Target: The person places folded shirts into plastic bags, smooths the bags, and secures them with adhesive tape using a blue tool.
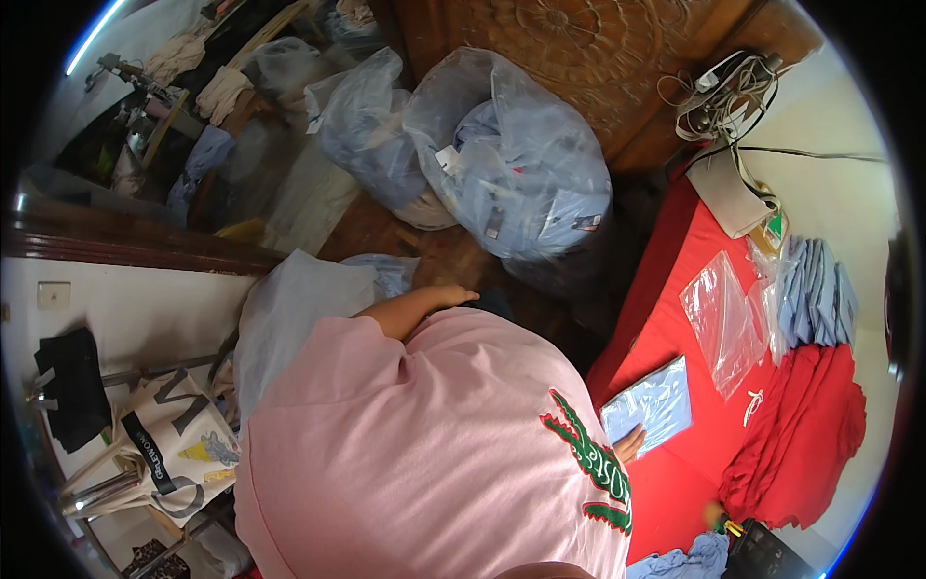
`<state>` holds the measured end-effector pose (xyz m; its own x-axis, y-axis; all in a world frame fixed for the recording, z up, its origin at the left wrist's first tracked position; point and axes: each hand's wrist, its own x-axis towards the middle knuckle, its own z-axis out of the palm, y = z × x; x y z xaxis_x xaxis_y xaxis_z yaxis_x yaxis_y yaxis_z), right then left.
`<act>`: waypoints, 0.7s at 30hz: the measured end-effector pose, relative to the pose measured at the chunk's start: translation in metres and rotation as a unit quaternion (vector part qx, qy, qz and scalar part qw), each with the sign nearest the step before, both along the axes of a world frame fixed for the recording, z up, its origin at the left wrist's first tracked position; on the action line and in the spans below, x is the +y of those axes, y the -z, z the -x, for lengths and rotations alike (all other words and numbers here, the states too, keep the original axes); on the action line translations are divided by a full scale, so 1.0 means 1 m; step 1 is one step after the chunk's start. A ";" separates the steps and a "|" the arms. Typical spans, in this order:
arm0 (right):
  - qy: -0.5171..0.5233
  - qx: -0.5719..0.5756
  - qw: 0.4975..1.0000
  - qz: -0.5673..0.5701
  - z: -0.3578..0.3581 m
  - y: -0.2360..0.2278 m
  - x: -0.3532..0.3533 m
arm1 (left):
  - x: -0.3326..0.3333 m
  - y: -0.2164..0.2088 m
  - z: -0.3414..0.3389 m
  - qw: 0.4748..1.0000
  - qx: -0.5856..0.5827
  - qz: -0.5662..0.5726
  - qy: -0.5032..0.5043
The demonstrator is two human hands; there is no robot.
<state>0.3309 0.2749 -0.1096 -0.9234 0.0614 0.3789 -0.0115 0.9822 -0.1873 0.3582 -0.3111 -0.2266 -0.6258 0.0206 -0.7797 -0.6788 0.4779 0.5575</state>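
Note:
My right hand (629, 444), mostly hidden behind the pink shirt I wear, has its fingers on the near edge of a folded light blue shirt (648, 405) in a clear plastic sleeve. The packed shirt is over the red-covered table (666, 338). To the left, my left hand (453, 295) reaches out from the pink sleeve over my lap, its fingers stretched out and holding nothing. Flat clear plastic sleeves (723, 323) lie on the red cover beyond the packed shirt.
Large clear bags of blue garments (521, 174) stand on the floor ahead. Folded blue shirts (815, 294) are stacked by the wall, near a heap of red cloth (796, 434). Coiled cables (728, 101) hang at upper right. A printed tote bag (178, 449) sits at left.

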 end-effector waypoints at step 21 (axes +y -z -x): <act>0.137 -0.103 0.972 0.158 0.005 -0.067 -0.055 | -0.040 -0.034 0.175 0.968 -0.022 0.041 0.245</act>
